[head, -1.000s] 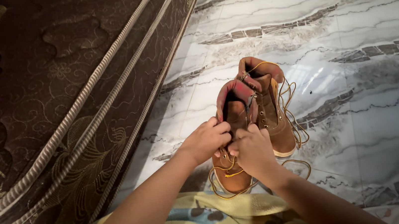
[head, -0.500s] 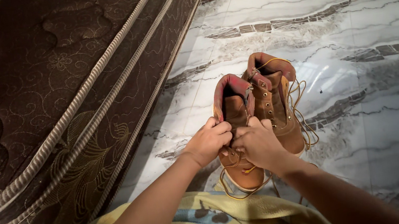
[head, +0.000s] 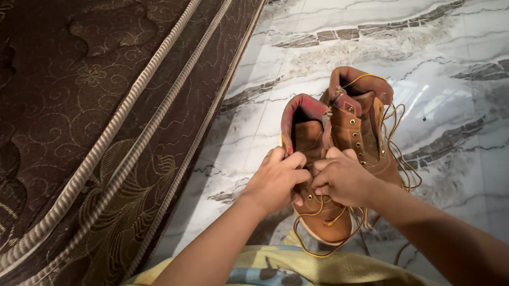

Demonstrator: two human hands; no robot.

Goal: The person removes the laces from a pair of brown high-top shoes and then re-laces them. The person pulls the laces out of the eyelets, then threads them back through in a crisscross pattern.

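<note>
Near boot: a tan suede boot (head: 318, 183) is standing on the marble floor (head: 478, 34) just in front of the person's lap, its reddish collar gaping open and its toe pointing back toward them.
Lace: a yellow-brown lace (head: 317, 244) is trailing loose around the toe and sagging in slack loops onto the tile.
Left hand: the left hand (head: 276, 180) is curling closed over the boot's front, fingers pinching at the eyelet row or the lace there; I cannot tell which.
Right hand: the right hand (head: 341, 176) is pressing in beside it, knuckles touching the left, fingers bunched tight on the same spot over the tongue.
Step in hand: judging from the grip, the person is working the lace at the mid eyelets, either threading or tightening it.
Next move: it looks to be calling for taking up the slack evenly, so the loose loops at the toe are not snagging.
Second boot: the matching boot (head: 364, 124) is standing touching the first, on its far side, laces dangling.
Mattress: a dark brown quilted mattress (head: 74, 131) is lying close alongside.
Cloth: a pale yellow printed cloth (head: 264, 282) is covering the person's lap.
</note>
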